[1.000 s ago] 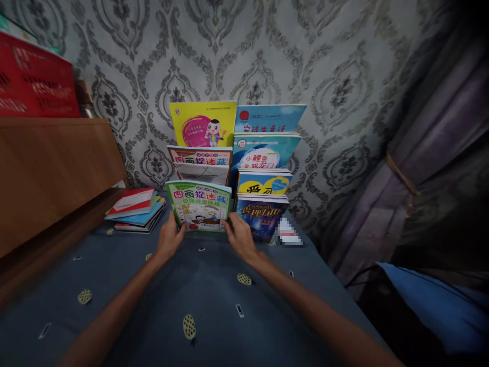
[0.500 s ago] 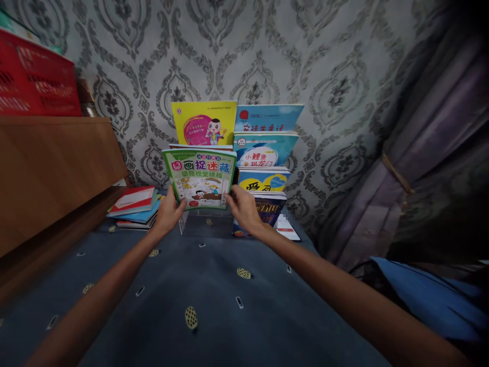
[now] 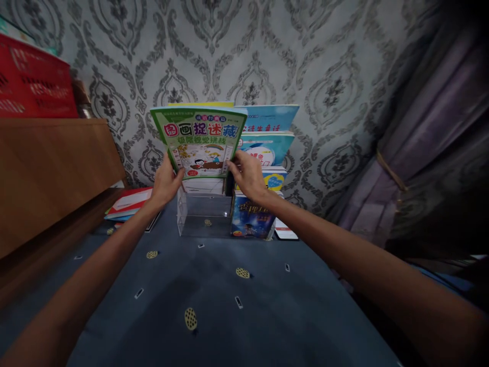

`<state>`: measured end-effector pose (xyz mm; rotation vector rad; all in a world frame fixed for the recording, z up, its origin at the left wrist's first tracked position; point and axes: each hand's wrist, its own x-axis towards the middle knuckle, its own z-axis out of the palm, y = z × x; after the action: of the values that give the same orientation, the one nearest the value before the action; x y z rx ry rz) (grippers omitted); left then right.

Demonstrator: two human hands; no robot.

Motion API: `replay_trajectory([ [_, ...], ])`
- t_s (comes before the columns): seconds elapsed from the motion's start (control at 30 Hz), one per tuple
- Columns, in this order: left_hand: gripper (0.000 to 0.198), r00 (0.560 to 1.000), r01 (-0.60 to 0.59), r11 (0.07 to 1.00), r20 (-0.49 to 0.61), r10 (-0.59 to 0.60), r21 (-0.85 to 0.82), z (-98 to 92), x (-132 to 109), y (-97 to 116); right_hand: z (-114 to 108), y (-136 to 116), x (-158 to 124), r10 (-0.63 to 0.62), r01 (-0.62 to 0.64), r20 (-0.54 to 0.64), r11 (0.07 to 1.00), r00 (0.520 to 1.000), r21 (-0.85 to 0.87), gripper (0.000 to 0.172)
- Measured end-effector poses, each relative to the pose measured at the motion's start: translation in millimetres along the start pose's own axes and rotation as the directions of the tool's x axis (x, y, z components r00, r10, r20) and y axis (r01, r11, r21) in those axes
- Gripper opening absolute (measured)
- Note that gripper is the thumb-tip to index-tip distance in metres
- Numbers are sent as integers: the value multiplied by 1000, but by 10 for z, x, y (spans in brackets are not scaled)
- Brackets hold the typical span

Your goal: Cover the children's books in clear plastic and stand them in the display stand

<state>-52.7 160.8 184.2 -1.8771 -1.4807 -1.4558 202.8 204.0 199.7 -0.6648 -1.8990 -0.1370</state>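
Observation:
A green picture book (image 3: 202, 140) is held up between my hands, its cover toward me. My left hand (image 3: 167, 181) grips its lower left edge, thumb on the front. On the lower right edge, my right hand (image 3: 248, 176) is closed the same way. Beneath the book stands a clear tiered book rack (image 3: 204, 206), its left front compartment showing bare. The rack's right side carries a dark blue book (image 3: 252, 216), a blue and yellow book (image 3: 275, 182) and two light blue books behind. Only the top edge of a yellow book (image 3: 206, 104) shows above the green one.
A pile of books (image 3: 130, 204) lies left of the rack, beside a wooden cabinet (image 3: 57, 173) with a red basket (image 3: 38, 76) on top. Patterned wall rises directly behind. A purple curtain (image 3: 385, 137) hangs at right. Dark patterned cloth (image 3: 214, 285) covers the surface.
Both hands have raised the green book, so it now covers most of the yellow book. The rack's left front compartment and the dark blue book's cover have come into fuller view.

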Motion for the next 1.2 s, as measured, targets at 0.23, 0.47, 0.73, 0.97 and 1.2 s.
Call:
replay_trajectory([
  [0.23, 44, 1000, 12, 1000, 21, -12, 24, 99, 132, -66, 44, 104, 100, 34, -34, 9, 999, 999, 10, 4],
  [0.47, 38, 998, 57, 998, 22, -56, -7, 212, 160, -174, 111, 189, 181, 65, -63, 31, 997, 997, -53, 5],
  [0.73, 43, 989, 100, 994, 109, -103, 34, 255, 92, -236, 88, 56, 241, 178, -151, 117, 967, 977, -207, 7],
  [0.97, 39, 972, 141, 989, 186, -146, 38, 313, -5, -293, 55, -7, 263, 193, -161, 141, 965, 971, -209, 8],
  [1.2, 30, 968, 173, 983, 173, -180, 60, 382, -84, -276, 68, 22, 262, 156, -133, 102, 970, 983, -201, 26],
])
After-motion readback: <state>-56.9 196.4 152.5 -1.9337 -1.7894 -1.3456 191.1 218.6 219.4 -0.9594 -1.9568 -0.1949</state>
